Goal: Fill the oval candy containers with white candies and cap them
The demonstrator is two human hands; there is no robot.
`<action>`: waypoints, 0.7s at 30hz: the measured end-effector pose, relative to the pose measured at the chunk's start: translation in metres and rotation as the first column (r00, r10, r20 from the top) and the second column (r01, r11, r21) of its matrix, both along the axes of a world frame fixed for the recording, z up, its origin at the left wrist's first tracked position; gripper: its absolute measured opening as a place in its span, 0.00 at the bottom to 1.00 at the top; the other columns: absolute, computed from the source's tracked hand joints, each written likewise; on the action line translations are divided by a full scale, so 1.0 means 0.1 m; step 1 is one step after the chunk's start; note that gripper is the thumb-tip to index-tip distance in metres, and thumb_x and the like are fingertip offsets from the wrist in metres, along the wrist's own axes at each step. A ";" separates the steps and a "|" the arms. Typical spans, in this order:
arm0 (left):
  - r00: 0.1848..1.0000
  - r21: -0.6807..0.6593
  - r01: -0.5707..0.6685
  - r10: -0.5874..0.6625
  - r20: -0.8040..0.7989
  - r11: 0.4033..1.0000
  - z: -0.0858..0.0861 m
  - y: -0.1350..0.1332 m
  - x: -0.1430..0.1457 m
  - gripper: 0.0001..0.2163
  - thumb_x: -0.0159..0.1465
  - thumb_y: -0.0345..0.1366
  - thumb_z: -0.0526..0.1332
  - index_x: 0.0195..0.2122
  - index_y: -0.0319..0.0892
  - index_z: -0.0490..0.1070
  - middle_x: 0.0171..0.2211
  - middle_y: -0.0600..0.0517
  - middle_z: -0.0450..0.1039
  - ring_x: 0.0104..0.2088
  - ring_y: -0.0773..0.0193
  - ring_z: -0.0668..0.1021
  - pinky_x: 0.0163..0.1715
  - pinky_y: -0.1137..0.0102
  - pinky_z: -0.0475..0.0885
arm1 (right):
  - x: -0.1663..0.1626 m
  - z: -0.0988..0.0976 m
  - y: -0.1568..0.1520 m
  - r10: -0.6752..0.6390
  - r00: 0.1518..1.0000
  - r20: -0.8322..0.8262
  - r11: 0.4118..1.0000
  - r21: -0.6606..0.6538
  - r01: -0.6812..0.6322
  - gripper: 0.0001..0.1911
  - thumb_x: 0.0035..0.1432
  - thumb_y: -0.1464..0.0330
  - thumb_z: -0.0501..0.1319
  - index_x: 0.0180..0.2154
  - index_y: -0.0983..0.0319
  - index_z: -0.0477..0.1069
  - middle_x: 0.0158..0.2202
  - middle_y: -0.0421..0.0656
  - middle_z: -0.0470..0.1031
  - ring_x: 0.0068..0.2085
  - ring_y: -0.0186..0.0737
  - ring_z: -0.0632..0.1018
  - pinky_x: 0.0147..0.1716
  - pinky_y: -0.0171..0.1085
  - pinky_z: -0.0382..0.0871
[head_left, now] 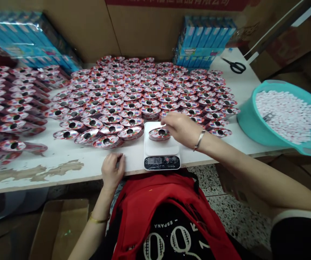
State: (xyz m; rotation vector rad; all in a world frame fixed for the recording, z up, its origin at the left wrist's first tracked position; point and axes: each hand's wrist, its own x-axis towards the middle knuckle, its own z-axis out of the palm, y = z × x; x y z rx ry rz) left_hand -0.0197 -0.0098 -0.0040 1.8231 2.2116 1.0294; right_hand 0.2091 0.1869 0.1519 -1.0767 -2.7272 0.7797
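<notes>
On the scale (pixel 150 150) stood an oval-topped, red-and-white container (pixel 156 137) with a dark round hole (pixel 162 132). Whether the right hand (pixel 181 129) over the scale gripped it, I couldn't tell; left of the scale, the left hand (pixel 112 169) lay released, loosely curled.

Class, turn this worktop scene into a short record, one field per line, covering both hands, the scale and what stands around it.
Left hand: left hand at the front edge of the table, fingers curled
Right hand: right hand over the scale, fingertips close to the container on it; grip unclear
Scale display: digits showing, too blurred to read surely
Behind scale: rows of similar oval-topped containers with round openings
Right side: teal basin of small pale pieces
Back right: black-handled scissors
Back: blue packs in two stacks
</notes>
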 end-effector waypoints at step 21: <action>0.999 0.021 0.018 -0.018 -0.026 1.000 0.01 0.01 0.01 0.02 0.63 0.34 0.58 0.35 0.43 0.69 0.29 0.50 0.70 0.32 0.62 0.73 0.35 0.67 0.67 | 0.43 -0.07 -0.02 -0.497 0.807 -0.319 0.769 -0.593 0.239 0.13 0.54 0.60 0.66 0.35 0.63 0.75 0.22 0.40 0.71 0.20 0.32 0.69 0.18 0.33 0.63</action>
